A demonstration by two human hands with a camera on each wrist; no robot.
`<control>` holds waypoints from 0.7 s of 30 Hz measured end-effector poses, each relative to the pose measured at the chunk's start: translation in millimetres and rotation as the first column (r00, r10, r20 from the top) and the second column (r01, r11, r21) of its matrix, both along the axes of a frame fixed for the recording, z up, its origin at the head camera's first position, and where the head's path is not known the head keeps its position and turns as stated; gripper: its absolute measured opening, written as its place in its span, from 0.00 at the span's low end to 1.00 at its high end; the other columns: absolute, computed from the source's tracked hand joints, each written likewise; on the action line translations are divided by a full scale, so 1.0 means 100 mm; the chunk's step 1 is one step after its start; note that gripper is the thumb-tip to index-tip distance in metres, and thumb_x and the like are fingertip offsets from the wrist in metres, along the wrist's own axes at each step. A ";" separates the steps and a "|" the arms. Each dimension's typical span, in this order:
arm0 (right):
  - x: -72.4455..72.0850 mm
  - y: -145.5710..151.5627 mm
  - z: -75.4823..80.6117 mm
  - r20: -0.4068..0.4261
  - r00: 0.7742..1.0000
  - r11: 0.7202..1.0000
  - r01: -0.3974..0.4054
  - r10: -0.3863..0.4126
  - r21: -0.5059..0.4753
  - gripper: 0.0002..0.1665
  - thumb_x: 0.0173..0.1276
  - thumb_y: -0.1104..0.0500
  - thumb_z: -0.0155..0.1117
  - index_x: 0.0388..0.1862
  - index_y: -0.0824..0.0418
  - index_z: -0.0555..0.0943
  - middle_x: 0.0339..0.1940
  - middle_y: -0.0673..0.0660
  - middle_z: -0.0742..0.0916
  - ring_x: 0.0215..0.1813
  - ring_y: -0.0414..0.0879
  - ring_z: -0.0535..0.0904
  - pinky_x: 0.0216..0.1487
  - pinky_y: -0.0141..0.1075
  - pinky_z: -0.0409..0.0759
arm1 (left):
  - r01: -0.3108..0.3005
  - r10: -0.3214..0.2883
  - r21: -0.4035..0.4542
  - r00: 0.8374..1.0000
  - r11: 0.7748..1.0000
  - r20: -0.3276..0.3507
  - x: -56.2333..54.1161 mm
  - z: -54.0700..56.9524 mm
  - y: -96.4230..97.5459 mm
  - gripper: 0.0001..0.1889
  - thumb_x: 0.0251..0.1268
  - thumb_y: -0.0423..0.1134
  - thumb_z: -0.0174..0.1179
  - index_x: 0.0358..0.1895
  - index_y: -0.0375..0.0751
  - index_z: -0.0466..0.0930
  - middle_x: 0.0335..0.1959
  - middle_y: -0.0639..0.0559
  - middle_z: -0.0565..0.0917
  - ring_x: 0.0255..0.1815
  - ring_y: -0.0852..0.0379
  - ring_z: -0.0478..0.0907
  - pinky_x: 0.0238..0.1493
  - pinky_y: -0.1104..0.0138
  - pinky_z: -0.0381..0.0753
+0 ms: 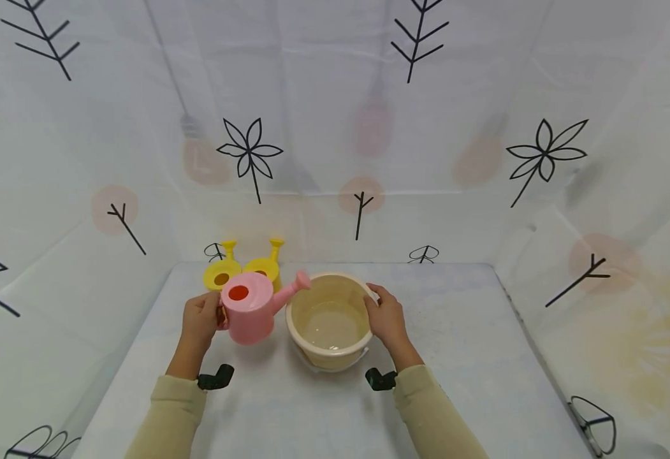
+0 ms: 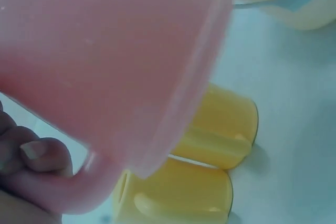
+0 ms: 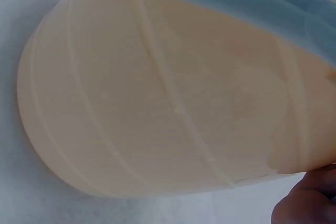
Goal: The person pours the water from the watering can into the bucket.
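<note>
My left hand (image 1: 199, 317) grips the handle of a pink watering can (image 1: 250, 315), whose spout points right, over the left rim of a cream bucket (image 1: 324, 362). In the left wrist view, the fingers (image 2: 44, 156) curl round the can's handle, with its base facing right. My right hand (image 1: 389, 322) holds the bucket's right rim. Glints show inside the bucket; I cannot tell how much liquid it holds. In the right wrist view, the bucket's ribbed side (image 3: 157, 98) fills most of the picture, and a blue-grey band (image 3: 210, 1) crosses it.
Two yellow watering cans (image 1: 221, 275) stand side by side behind the pink one, partly hidden by it. They lie beyond its base in the left wrist view. The white table (image 1: 449, 395) is enclosed by patterned cloth walls (image 1: 323, 127) at the back and sides.
</note>
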State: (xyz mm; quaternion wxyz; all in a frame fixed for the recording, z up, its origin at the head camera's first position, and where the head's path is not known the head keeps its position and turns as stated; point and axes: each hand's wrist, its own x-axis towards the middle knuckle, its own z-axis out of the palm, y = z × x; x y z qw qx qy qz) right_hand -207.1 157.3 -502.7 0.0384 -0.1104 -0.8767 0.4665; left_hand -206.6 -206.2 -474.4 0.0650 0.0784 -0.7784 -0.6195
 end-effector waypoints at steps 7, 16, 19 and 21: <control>0.00 0.00 0.00 -0.005 1.000 1.000 0.000 0.000 -0.002 0.25 0.71 0.50 0.53 0.66 0.51 0.74 0.29 0.58 0.81 0.22 0.44 0.75 0.22 0.34 0.74 | 0.008 -0.006 -0.087 1.000 0.996 0.021 0.05 0.03 -0.02 0.20 0.70 0.41 0.45 0.21 0.32 0.71 0.16 0.46 0.71 0.20 0.49 0.70 0.25 0.67 0.80; 0.00 0.00 -0.01 -0.007 1.000 1.000 -0.005 0.005 0.003 0.25 0.71 0.49 0.54 0.66 0.51 0.74 0.29 0.58 0.82 0.22 0.44 0.75 0.22 0.34 0.73 | -0.048 0.048 0.016 0.998 0.999 0.029 0.10 -0.04 -0.15 0.22 0.71 0.43 0.43 0.18 0.39 0.72 0.15 0.51 0.73 0.18 0.54 0.71 0.25 0.67 0.81; 0.00 0.00 -0.01 -0.006 1.000 1.000 -0.005 0.005 0.002 0.25 0.71 0.50 0.54 0.66 0.51 0.74 0.29 0.58 0.81 0.22 0.44 0.75 0.22 0.34 0.73 | -0.075 0.074 0.033 0.997 0.997 0.020 0.12 -0.06 -0.21 0.22 0.72 0.43 0.43 0.18 0.38 0.71 0.15 0.51 0.72 0.17 0.55 0.71 0.23 0.67 0.80; 0.00 0.00 -0.01 -0.008 1.000 1.000 -0.008 0.008 -0.004 0.25 0.72 0.50 0.53 0.66 0.51 0.74 0.28 0.58 0.81 0.21 0.44 0.75 0.22 0.34 0.73 | -0.090 0.090 0.031 0.996 0.995 0.025 0.13 -0.09 -0.26 0.22 0.72 0.43 0.43 0.18 0.38 0.70 0.14 0.52 0.71 0.17 0.55 0.70 0.23 0.68 0.79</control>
